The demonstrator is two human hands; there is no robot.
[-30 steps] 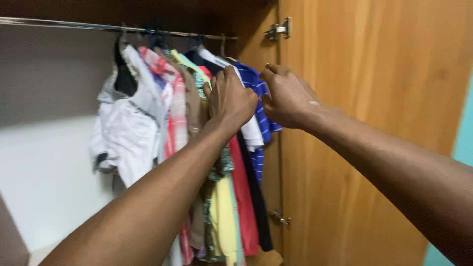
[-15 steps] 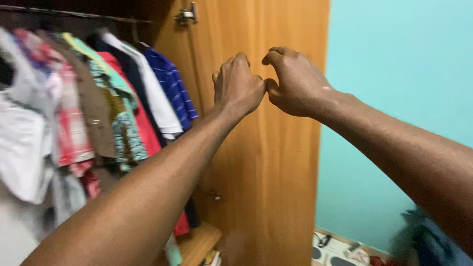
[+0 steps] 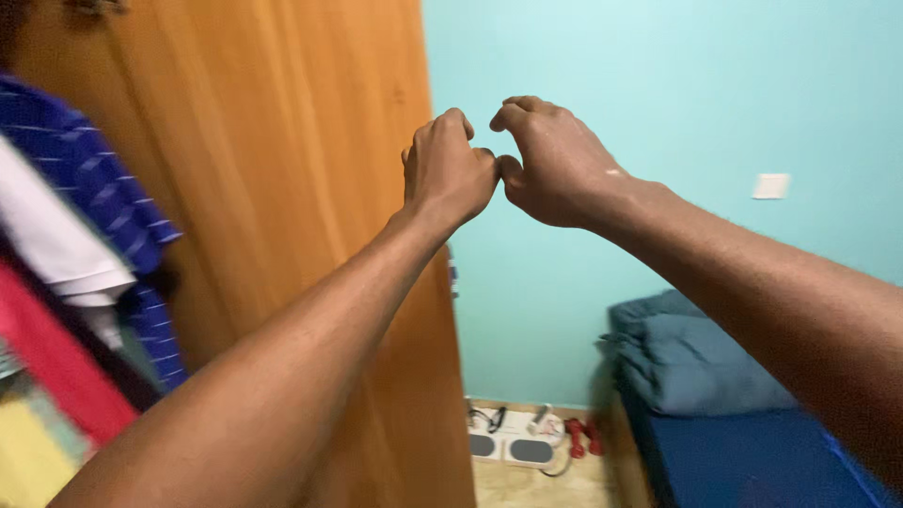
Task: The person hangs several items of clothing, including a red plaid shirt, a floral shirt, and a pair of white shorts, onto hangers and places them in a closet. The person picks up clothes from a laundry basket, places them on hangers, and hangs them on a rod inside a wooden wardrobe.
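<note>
Turquoise wall across the right half, with a small pale switch plate on it. Open wooden wardrobe door filling the left centre. Blue bed at lower right, a folded grey-blue blanket on top. Hanging clothes at the far left edge: a blue striped shirt, a white garment and a red garment below it. Raised in front of wall and door edge, left hand and right hand, both curled into loose fists, knuckles touching; nothing visible inside either grip, well apart from the clothes. Small white and red objects on the floor by the wall, too blurred to identify.
</note>
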